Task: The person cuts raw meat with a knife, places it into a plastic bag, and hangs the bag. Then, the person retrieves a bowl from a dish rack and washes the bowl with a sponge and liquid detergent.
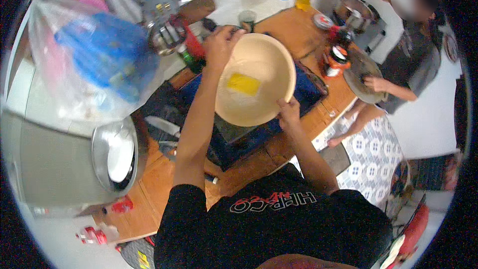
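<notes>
A large cream plastic basin (274,63) is tilted so that its inside faces me. My left hand (222,45) grips its far left rim. On the near right rim, my right hand (289,114) has hold with thumb and fingers. A flat yellow rectangle (243,84) lies on the basin's bottom; whether it is a sticker or a loose piece I cannot tell. Beneath the basin a dark blue cloth or mat (242,153) covers part of the wooden table. A knife (162,125) rests left of my left forearm.
Left hangs a clear plastic bag (93,108) holding a blue bag, above a metal bowl (98,157). An orange-labelled jar (336,65) stands right of the basin. Another person (409,59) at the right touches a round board or lid (360,73). A metal pot (351,11) sits behind.
</notes>
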The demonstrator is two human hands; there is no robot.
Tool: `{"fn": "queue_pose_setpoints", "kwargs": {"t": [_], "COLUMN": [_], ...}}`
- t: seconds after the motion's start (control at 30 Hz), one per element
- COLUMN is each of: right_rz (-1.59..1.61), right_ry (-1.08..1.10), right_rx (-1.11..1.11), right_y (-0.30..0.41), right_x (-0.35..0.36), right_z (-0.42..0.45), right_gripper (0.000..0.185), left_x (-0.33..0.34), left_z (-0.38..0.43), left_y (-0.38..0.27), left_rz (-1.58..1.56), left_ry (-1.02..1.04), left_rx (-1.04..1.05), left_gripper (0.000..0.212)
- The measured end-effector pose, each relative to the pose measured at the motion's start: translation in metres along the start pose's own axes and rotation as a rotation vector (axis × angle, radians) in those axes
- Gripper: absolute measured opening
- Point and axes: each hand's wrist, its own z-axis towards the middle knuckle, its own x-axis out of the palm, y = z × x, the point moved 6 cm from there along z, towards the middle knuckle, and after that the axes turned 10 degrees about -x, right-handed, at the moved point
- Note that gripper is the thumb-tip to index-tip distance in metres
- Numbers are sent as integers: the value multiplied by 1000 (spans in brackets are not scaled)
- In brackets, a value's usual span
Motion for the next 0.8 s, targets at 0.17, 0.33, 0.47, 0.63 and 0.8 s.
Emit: {"fn": "queue_pose_setpoints", "kwargs": {"t": [0.17, 0.33, 0.47, 0.63, 0.8], "right_rz": [-21, -89, -91, -85, -167], "right_ry": [-7, 100, 97, 128, 107], "right_rx": [69, 132, 109, 158, 236], "right_y": [-3, -8, -2, 5, 32], "right_x": [-27, -28, -44, -38, -22], "right_z": [3, -4, -7, -26, -61], "right_gripper": [30, 34, 38, 45, 48], "left_x": [9, -37, -95, -159, -149], "left_z": [-11, -71, -165, -329, -431], "left_y": [15, 43, 90, 130, 133], "left_rz": [-402, -367, -128, 336, 477], "left_ry": [228, 44, -64, -114, 204], "left_rx": [-93, -131, -330, -618, -906], "left_gripper": [38, 37, 35, 45, 54]}}
